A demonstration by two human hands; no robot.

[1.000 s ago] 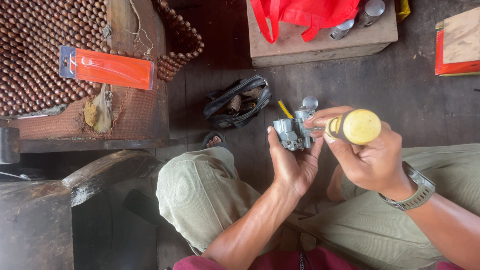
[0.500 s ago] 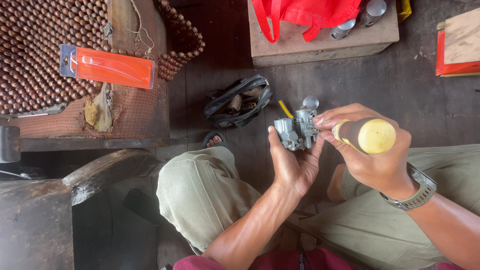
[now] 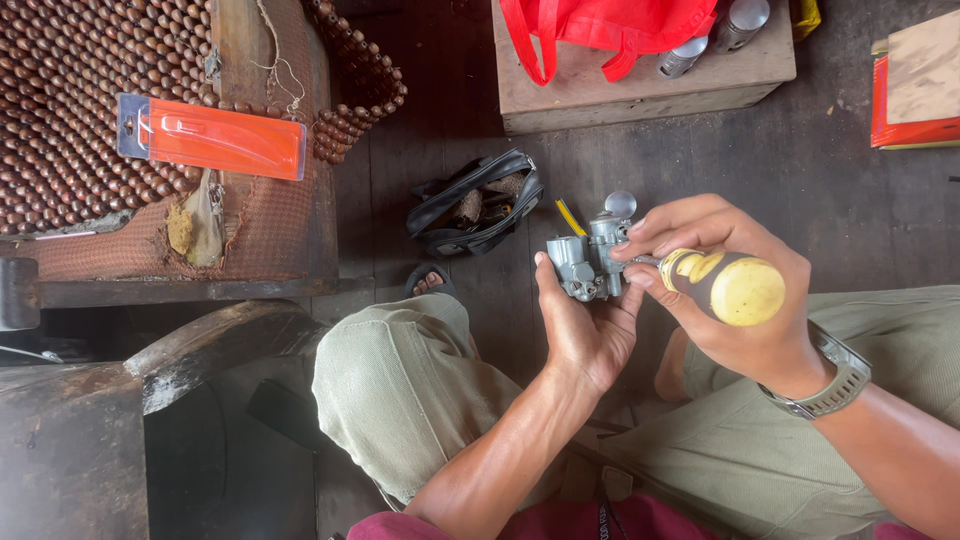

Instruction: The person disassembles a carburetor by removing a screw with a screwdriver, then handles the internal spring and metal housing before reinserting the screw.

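A black pouch (image 3: 478, 205) lies open on the dark plank floor (image 3: 820, 190). Beyond it a wooden box (image 3: 640, 85) carries a red bag (image 3: 610, 25) and two metal cylinders (image 3: 715, 35). An orange packet (image 3: 210, 137) rests on a beaded seat mat (image 3: 70, 110).

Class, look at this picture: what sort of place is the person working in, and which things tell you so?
Probably an informal repair workshop: a grey metal engine part, a yellow-handled screwdriver, and an open black tool pouch on a dark plank floor.

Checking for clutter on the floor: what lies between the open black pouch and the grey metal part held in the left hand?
In the head view, only a yellow pencil-like stick on bare dark floor lies between black pouch and metal part.
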